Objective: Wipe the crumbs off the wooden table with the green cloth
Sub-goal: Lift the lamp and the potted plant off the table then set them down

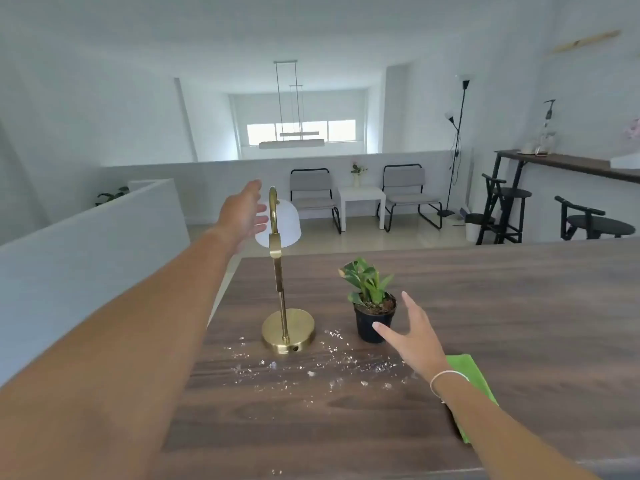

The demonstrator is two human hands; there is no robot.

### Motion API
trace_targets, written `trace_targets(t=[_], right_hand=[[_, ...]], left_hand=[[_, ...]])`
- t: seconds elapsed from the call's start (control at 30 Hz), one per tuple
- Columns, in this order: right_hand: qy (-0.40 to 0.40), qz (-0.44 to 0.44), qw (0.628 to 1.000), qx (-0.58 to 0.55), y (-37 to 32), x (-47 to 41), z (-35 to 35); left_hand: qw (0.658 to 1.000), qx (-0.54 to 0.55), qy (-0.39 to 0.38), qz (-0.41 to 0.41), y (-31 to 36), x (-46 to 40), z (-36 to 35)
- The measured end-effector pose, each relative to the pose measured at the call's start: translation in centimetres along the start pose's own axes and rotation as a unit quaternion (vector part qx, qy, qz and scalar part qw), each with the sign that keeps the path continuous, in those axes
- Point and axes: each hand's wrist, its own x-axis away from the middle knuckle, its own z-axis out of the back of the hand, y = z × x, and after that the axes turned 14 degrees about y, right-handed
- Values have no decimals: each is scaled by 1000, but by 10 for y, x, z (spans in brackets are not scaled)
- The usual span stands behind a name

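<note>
White crumbs [311, 367] lie scattered on the dark wooden table [519, 323], in front of and around a brass lamp's base. The green cloth [476, 375] lies flat on the table to the right, partly hidden under my right forearm. My right hand [414, 336] hovers open, fingers spread, just right of a small potted plant [372, 303], touching nothing. My left hand [244, 213] is raised and open beside the white shade of the brass lamp [282, 271], holding nothing.
The lamp's round base [289, 332] stands among the crumbs near the table's left edge. Beyond the table are a low white wall [86, 244], two grey chairs [313, 195], a white side table [362, 199] and black stools [509, 209] at a bar shelf.
</note>
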Motion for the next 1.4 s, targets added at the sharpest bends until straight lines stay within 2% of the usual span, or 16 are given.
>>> trace_targets(t=[0.2,0.43,0.67,0.83,1.4], right_hand=[[-14,0,1000,-18,20,-14,-12],[-43,-15,999,-26,35,-23,-23],[-23,-58,995,-76,33,-26,-39],[-22,-55,993,-106,30,-28,-40],[38,-50,988,-139,29,-31,-62]], left_hand=[[999,20,-22,27,-11,-12,-13],[991,16,-120,51,-12,-18,-23],[995,41,-87,41,-17,-24,-30],[996,69,-58,25,-19,-20,-34],[996,75,-47,11,-21,-20,-39]])
